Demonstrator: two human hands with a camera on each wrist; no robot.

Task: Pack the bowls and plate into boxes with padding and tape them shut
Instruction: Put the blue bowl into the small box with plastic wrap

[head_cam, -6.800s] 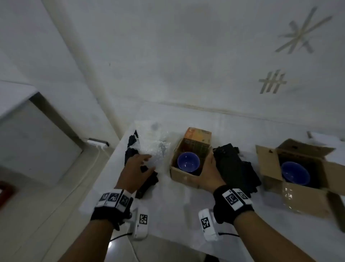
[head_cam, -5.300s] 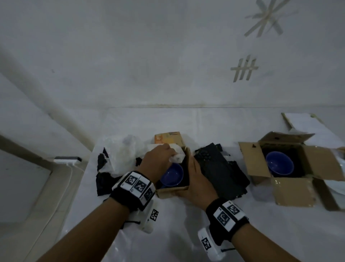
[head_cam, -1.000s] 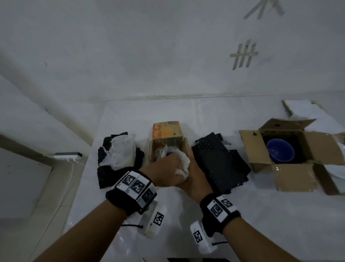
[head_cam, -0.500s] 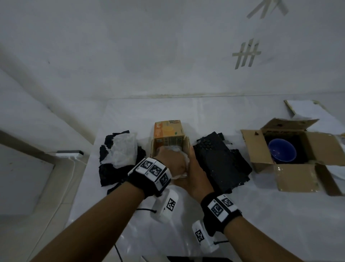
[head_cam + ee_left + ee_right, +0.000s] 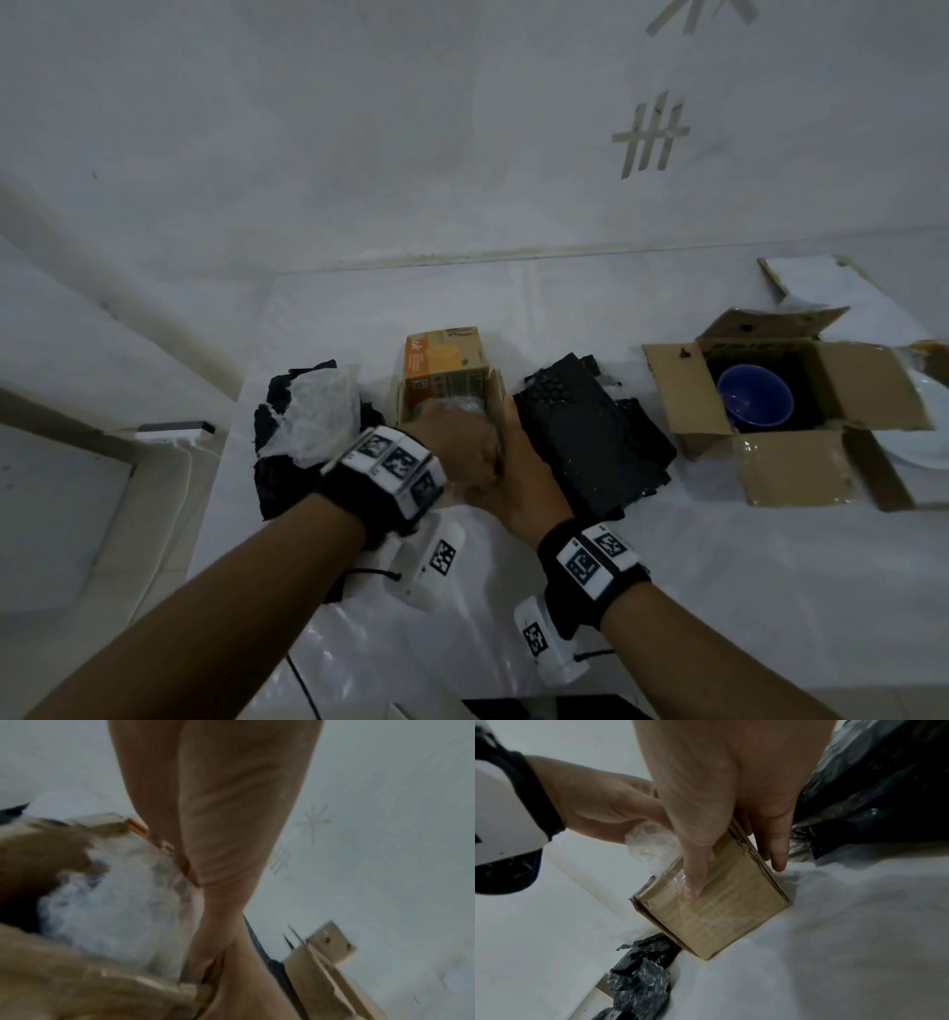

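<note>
On the white surface [image 5: 719,591] before me, my left hand [image 5: 457,452] clutches clear padding [image 5: 454,406] inside the small box [image 5: 441,383]; my right hand [image 5: 518,478] grips that box's side. Well right, an open box [image 5: 791,467] holds a blue bowl [image 5: 755,398]. A white wall [image 5: 411,128] stands behind.

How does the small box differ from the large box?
The small box is topped with white padding; the large box shows its blue bowl bare. The small box has an orange printed flap; the large box is plain brown. Both stand open.
</note>
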